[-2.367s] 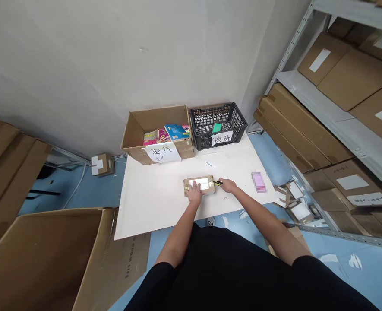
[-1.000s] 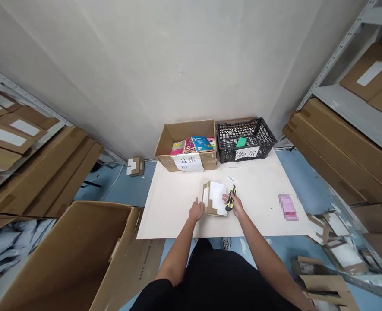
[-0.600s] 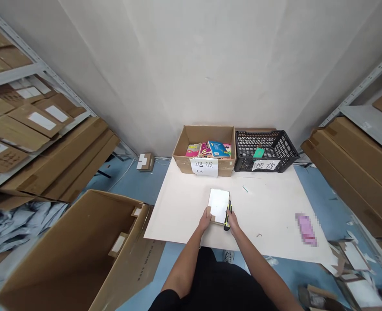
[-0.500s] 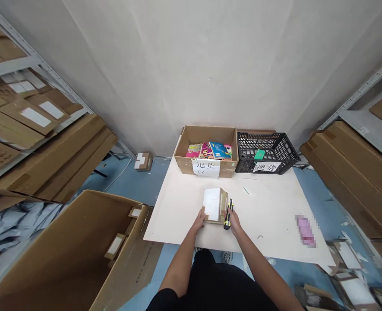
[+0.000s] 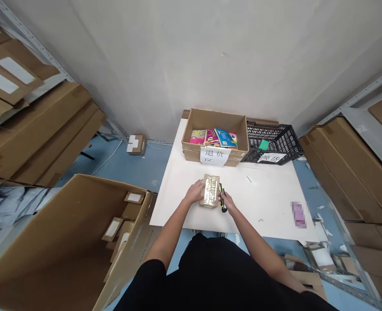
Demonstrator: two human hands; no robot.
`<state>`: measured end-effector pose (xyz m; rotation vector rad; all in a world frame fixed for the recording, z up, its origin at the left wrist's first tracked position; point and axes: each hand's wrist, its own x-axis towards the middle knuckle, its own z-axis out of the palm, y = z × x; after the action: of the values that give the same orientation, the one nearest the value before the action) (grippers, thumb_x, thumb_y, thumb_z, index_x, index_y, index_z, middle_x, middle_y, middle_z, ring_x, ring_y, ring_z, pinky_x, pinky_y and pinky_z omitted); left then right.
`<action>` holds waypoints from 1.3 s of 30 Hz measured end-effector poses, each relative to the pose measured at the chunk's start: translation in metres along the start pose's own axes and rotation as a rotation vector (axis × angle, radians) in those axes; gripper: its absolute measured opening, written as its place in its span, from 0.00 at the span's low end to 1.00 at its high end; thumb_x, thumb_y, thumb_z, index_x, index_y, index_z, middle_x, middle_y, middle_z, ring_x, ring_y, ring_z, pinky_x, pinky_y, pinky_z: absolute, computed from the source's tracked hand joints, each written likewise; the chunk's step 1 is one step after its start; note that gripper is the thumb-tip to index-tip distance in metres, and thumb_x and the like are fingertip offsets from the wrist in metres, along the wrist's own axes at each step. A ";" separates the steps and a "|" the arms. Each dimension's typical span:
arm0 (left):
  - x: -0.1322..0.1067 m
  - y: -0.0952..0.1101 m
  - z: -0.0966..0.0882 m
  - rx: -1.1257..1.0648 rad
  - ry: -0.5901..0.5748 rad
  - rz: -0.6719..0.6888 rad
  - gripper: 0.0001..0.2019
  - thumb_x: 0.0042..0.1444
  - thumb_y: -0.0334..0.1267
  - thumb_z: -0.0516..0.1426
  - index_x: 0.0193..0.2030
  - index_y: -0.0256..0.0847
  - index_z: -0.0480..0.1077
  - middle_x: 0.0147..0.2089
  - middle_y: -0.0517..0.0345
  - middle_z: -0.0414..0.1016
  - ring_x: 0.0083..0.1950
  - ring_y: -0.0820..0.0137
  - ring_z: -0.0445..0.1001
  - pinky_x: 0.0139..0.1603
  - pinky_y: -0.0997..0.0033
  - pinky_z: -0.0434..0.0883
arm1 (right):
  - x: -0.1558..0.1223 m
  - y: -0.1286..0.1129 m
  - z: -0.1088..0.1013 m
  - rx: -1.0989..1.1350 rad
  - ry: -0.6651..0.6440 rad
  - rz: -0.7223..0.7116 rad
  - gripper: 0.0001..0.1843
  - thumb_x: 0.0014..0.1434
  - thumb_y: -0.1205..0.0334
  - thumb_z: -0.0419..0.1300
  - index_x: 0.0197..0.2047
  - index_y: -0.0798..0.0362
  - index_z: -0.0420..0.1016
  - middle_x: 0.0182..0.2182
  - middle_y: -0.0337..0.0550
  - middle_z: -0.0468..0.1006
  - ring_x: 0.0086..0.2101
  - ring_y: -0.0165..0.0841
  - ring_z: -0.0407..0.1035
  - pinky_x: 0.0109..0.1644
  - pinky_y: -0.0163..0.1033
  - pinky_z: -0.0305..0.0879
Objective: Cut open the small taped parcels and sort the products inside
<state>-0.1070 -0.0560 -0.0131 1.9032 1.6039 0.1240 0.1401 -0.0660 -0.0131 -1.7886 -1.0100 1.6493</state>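
Observation:
A small brown cardboard parcel (image 5: 210, 190), wrapped in shiny clear tape, lies on the white tabletop (image 5: 268, 203) with its taped side up. My left hand (image 5: 195, 192) rests against the parcel's left edge, fingers curled on it. My right hand (image 5: 228, 202) is at the parcel's right side, closed around a yellow-and-black utility knife (image 5: 222, 198) that lies along that edge.
An open cardboard box (image 5: 215, 134) of colourful books and a black plastic crate (image 5: 275, 144), each with a paper sign, stand at the table's far edge. A large open carton (image 5: 53, 242) with small parcels sits on the floor at the left. Shelves of flat boxes flank both sides.
The parcel has been turned over: its white label side faced up, now the taped brown side does. Both hands stayed at its edges, the knife still in my right hand.

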 end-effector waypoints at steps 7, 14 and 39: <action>0.045 0.004 -0.017 0.179 -0.263 0.151 0.49 0.38 0.42 0.77 0.69 0.54 0.65 0.84 0.54 0.45 0.84 0.49 0.37 0.79 0.45 0.51 | -0.013 -0.008 -0.012 -0.317 -0.096 0.104 0.18 0.68 0.51 0.60 0.56 0.50 0.67 0.21 0.30 0.74 0.16 0.30 0.68 0.25 0.33 0.66; 0.024 0.031 0.031 0.223 -0.140 0.045 0.55 0.50 0.60 0.70 0.80 0.53 0.50 0.84 0.51 0.42 0.84 0.49 0.33 0.81 0.43 0.44 | -0.023 -0.033 -0.001 -0.731 0.038 -0.143 0.32 0.70 0.61 0.55 0.74 0.46 0.55 0.42 0.45 0.85 0.34 0.37 0.80 0.42 0.37 0.72; 0.008 0.046 0.044 0.256 -0.092 -0.002 0.46 0.62 0.65 0.59 0.81 0.49 0.50 0.83 0.51 0.48 0.83 0.44 0.38 0.72 0.42 0.59 | -0.040 -0.035 -0.014 -1.334 -0.206 -0.032 0.33 0.63 0.63 0.64 0.70 0.46 0.67 0.53 0.56 0.82 0.50 0.50 0.79 0.44 0.42 0.70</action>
<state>-0.0459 -0.0693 -0.0271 2.0658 1.6226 -0.1757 0.1480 -0.0747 0.0404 -2.2517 -2.5981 1.1284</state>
